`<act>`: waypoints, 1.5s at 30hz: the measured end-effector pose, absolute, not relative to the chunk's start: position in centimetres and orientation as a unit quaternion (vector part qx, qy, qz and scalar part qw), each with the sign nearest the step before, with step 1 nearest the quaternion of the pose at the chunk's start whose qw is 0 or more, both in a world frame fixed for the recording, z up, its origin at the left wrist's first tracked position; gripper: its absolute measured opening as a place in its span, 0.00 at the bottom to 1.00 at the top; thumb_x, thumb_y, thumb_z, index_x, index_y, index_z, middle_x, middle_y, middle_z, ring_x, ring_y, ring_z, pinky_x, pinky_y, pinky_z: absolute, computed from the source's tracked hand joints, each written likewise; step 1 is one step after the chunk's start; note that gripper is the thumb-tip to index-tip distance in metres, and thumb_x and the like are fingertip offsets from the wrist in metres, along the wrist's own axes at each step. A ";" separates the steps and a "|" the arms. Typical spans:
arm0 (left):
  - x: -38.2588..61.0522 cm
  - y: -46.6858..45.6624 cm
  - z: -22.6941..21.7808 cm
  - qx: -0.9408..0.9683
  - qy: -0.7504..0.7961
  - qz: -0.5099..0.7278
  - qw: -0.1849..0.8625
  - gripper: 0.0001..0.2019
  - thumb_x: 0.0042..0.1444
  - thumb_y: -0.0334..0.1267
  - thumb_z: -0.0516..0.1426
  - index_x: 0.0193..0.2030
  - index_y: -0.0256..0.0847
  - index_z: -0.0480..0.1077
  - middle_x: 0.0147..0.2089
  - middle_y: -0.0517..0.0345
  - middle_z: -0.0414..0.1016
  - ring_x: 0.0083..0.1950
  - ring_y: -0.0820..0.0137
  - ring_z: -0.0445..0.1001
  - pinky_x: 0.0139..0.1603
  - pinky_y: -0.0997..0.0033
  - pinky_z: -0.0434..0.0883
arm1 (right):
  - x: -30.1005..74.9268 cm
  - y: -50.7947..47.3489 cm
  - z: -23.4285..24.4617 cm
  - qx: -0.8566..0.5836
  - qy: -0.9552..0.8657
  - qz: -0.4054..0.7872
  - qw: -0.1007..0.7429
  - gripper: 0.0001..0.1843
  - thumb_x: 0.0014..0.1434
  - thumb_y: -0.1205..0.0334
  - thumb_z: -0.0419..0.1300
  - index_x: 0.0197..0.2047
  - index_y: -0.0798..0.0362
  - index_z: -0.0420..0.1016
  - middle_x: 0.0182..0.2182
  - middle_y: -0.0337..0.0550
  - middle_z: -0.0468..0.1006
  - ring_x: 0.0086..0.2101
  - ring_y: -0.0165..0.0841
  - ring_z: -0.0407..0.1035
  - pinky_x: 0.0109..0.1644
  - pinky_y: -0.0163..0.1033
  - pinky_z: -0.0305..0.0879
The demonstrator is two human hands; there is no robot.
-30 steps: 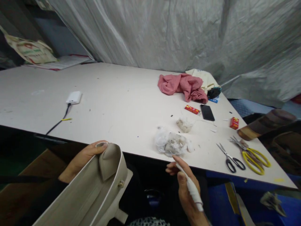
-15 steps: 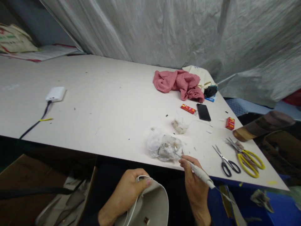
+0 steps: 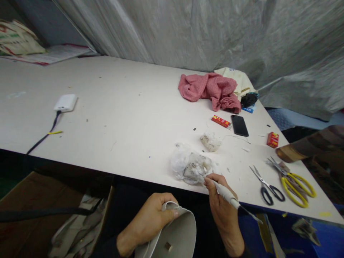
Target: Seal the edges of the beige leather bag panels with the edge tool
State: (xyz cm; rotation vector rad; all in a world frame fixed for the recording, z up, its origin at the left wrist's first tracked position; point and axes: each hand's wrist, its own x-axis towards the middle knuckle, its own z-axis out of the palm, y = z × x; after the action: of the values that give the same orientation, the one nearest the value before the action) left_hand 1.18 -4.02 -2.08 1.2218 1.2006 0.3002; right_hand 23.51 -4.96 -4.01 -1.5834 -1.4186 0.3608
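Observation:
My left hand (image 3: 154,220) is closed on the folded rim of an off-white, leather-like bag piece (image 3: 185,233), thumb on top; a small square metal fitting shows inside it. In my right hand (image 3: 224,208) is a thin tool (image 3: 227,194) with a white wrapped handle, held like a pen, a thin metal rod sticking out of its rear end. Its front end reaches the lump of whitish, dark-speckled material (image 3: 197,166) lying in clear plastic at the table's front edge. A smaller whitish lump (image 3: 211,141) sits just behind it.
Black-handled scissors (image 3: 266,186) and yellow-handled scissors (image 3: 294,182) lie to the right, near a brown-tinted cylinder (image 3: 309,143). Further back are a phone (image 3: 240,125), red boxes (image 3: 273,139) and a pink cloth (image 3: 209,89). A white box with a cable (image 3: 66,103) sits left.
The view has shifted slightly, so the table things appear a little further right or higher. Both hands keep their holds, and the tool's front end stays at the speckled lump.

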 end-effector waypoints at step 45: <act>-0.1 -5.2 -2.7 0.441 0.499 0.195 0.720 0.09 0.43 0.39 0.66 0.26 0.35 0.75 0.23 0.62 0.69 0.27 0.72 0.61 0.30 0.71 0.56 | 19.9 -10.3 -5.9 -0.451 -0.564 0.464 0.512 0.18 0.76 0.53 0.53 0.35 0.50 0.75 0.31 0.39 0.74 0.34 0.34 0.70 0.40 0.37 0.67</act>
State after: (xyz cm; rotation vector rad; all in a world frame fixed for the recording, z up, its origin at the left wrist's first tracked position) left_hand -0.13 -5.23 -2.67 0.9758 1.1025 0.4318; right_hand 19.91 -10.33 -5.90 -1.0848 -1.3571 1.1172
